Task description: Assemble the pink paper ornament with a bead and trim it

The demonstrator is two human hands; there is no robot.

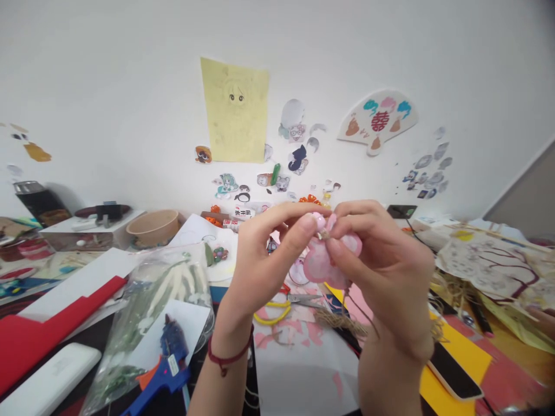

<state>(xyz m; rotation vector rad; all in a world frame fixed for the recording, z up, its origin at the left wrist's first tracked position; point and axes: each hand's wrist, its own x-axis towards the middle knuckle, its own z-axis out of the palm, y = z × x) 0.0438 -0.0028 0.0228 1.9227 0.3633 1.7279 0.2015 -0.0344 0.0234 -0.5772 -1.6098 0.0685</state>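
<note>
The left hand [277,248] and right hand [381,266] pinch what looks like a pink paper flower [332,254] between them. It is held above scissors [303,299] on the cluttered bench.

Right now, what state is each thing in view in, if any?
Left hand, grip shut on pink flower
Right hand, grip shut on it too
Glue gun, on its side
Scissors, lying down, open or shut unclear
Plastic bag, filled
Phone, flat, screen dark
Bowl, upright
</note>
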